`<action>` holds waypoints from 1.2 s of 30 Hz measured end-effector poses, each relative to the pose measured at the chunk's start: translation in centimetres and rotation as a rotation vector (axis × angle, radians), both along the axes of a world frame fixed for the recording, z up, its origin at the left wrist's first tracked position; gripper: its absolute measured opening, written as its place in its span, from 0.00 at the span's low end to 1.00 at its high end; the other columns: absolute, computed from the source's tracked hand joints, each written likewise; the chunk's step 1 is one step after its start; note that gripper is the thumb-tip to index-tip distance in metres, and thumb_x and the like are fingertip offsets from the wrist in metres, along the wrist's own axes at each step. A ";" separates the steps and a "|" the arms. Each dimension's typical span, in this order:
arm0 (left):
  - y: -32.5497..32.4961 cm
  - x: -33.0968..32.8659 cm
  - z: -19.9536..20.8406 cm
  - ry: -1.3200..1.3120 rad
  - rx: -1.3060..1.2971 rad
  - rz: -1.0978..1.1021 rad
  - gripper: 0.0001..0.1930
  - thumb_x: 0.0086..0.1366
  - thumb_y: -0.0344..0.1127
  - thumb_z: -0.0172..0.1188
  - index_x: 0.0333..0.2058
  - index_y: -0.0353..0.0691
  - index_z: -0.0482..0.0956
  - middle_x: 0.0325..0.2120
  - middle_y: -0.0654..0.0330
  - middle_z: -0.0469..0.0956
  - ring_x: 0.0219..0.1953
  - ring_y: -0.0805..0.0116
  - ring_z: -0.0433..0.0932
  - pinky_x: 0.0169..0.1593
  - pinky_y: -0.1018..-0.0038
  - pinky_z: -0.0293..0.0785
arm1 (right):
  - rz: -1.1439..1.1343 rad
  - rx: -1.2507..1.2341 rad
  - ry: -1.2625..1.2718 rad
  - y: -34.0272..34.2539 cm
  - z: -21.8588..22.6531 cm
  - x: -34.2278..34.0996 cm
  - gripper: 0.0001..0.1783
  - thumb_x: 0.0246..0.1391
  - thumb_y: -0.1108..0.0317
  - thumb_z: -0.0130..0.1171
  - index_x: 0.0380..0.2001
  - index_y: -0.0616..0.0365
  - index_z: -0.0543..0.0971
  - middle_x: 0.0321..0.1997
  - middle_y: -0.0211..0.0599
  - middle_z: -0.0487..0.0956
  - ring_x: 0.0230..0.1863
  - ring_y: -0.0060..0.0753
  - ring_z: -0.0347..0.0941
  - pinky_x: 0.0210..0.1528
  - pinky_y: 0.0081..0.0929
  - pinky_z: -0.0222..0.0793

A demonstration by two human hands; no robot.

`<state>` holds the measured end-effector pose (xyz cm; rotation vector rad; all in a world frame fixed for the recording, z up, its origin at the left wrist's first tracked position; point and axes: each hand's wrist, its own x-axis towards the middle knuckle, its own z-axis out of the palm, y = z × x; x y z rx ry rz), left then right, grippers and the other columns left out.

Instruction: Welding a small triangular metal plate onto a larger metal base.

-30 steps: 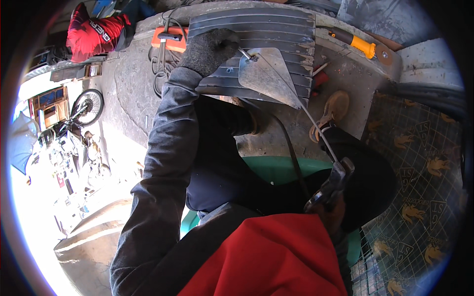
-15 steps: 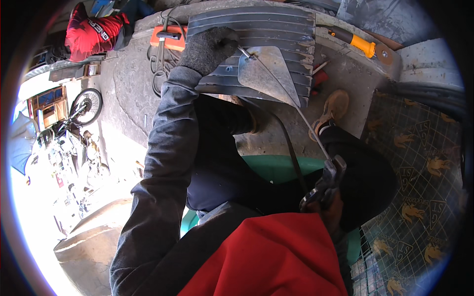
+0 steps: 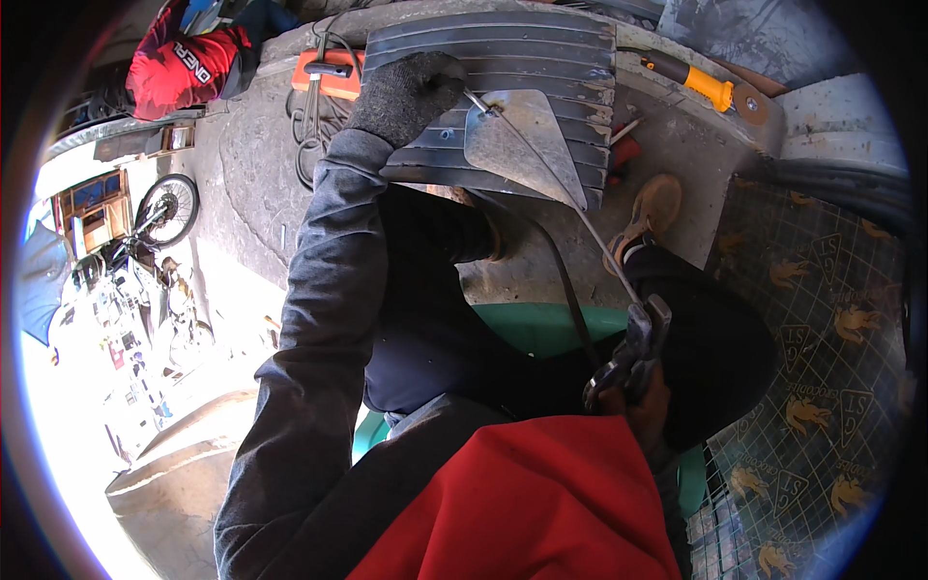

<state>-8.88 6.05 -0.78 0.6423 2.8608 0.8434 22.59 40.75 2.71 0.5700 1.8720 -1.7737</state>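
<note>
My left hand (image 3: 411,97), in a dark grey knit glove, is closed around the short metal shank of a trowel-shaped piece. Its flat, pointed blade (image 3: 522,150) lies over a slatted metal stand (image 3: 541,58). In my bare right hand (image 3: 650,411), low beside my right thigh, is a welding electrode holder (image 3: 638,348). A long thin welding rod (image 3: 604,246) slants from its jaws up across the blade, its far end close to where shank and blade meet. Whether the tip touches there is too small to tell. A dark cable (image 3: 565,280) runs near the holder.
A yellow angle grinder (image 3: 710,87) lies beyond the stand, to the right. On the left are an orange box (image 3: 329,82) with coiled cables and, farther off, a person in red (image 3: 188,72). Beneath me is a green chair (image 3: 527,329); a patterned board (image 3: 812,319) is at right.
The electrode holder and my right hand have shifted very slightly. My left hand and the blade stay nearly still. The person in red has moved a little.
</note>
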 end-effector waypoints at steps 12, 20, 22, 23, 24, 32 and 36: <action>-0.1 0.0 -0.1 -0.019 0.003 0.017 0.10 0.64 0.31 0.63 0.44 0.39 0.79 0.36 0.60 0.81 0.36 0.70 0.82 0.41 0.74 0.80 | 0.014 0.033 0.071 0.0 -0.2 0.1 0.27 0.47 0.57 0.68 0.42 0.65 0.71 0.30 0.47 0.81 0.34 0.42 0.83 0.34 0.34 0.76; 0.1 0.1 0.0 0.035 0.047 0.015 0.13 0.59 0.40 0.67 0.40 0.44 0.82 0.35 0.56 0.82 0.35 0.60 0.82 0.40 0.68 0.77 | 0.037 0.064 0.076 -0.1 -0.1 0.0 0.27 0.48 0.56 0.67 0.42 0.65 0.71 0.30 0.46 0.81 0.34 0.41 0.83 0.34 0.33 0.76; 0.2 0.1 0.1 0.048 0.042 0.008 0.12 0.59 0.40 0.67 0.40 0.44 0.82 0.35 0.56 0.82 0.35 0.60 0.82 0.40 0.68 0.77 | 0.035 0.061 0.076 -0.1 -0.1 0.0 0.27 0.48 0.56 0.67 0.42 0.65 0.71 0.30 0.46 0.81 0.34 0.41 0.83 0.34 0.33 0.76; 0.2 0.1 0.1 0.061 0.038 0.002 0.12 0.58 0.40 0.67 0.40 0.44 0.82 0.35 0.56 0.82 0.35 0.60 0.82 0.40 0.68 0.77 | 0.037 0.058 0.074 -0.1 -0.1 0.0 0.27 0.48 0.56 0.67 0.42 0.65 0.71 0.30 0.46 0.81 0.34 0.41 0.83 0.34 0.33 0.76; 0.2 0.1 0.1 0.061 0.038 0.002 0.12 0.58 0.40 0.67 0.40 0.44 0.82 0.35 0.56 0.82 0.35 0.60 0.82 0.40 0.68 0.77 | 0.016 0.016 0.052 0.0 -0.1 -0.1 0.27 0.48 0.55 0.66 0.42 0.65 0.71 0.30 0.46 0.81 0.34 0.41 0.83 0.35 0.34 0.76; 0.1 0.2 0.1 0.031 -0.014 0.007 0.11 0.63 0.32 0.64 0.44 0.41 0.80 0.36 0.60 0.81 0.37 0.68 0.81 0.42 0.73 0.78 | 0.054 0.059 0.103 0.0 0.0 -0.2 0.28 0.48 0.54 0.66 0.42 0.65 0.70 0.30 0.46 0.81 0.35 0.42 0.83 0.35 0.34 0.76; 0.0 0.2 0.1 0.048 0.002 -0.011 0.11 0.63 0.32 0.64 0.43 0.41 0.80 0.36 0.60 0.81 0.37 0.69 0.81 0.42 0.73 0.78 | 0.034 0.045 0.073 0.1 0.1 -0.2 0.28 0.48 0.53 0.66 0.41 0.64 0.70 0.29 0.46 0.81 0.34 0.43 0.83 0.34 0.34 0.75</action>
